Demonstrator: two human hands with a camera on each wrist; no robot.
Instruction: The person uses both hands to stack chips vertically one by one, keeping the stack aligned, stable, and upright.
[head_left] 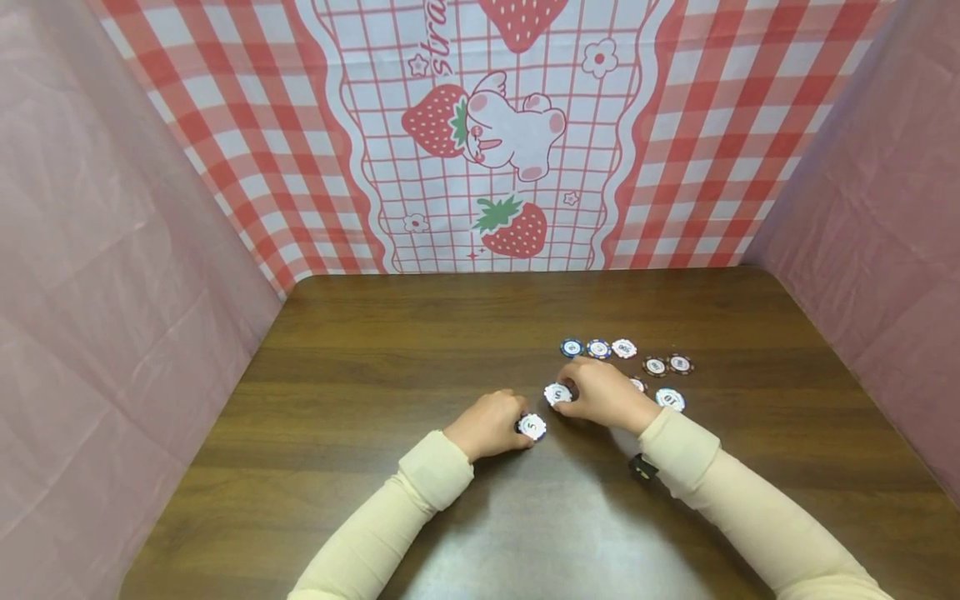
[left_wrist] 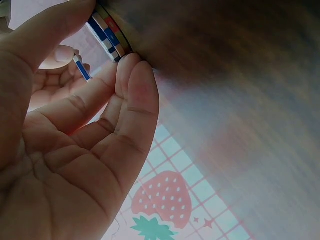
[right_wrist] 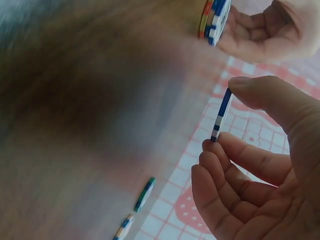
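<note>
My left hand (head_left: pixel 491 423) grips a short stack of poker chips (head_left: pixel 532 427) by its edges, thumb on the near side. The top chip is white-faced with a 5. Layers of blue, white, red and yellow edging show on this stack (left_wrist: pixel 111 36) in the left wrist view. To its right, my right hand (head_left: pixel 603 392) pinches a single poker chip (head_left: pixel 557 394), also marked 5, between thumb and fingertips. Edge-on in the right wrist view, this chip (right_wrist: pixel 221 115) is blue and white, held apart from the stack.
Behind my right hand, a blue chip (head_left: pixel 572 347), another blue-edged chip (head_left: pixel 598 349) and a pinkish chip (head_left: pixel 624 349) lie in a row. Two dark chips (head_left: pixel 656 367) and a chip marked 10 (head_left: pixel 670 400) lie further right; another is partly hidden by the hand. A patterned cloth (head_left: pixel 480 167) hangs behind the wooden table (head_left: pixel 360 333).
</note>
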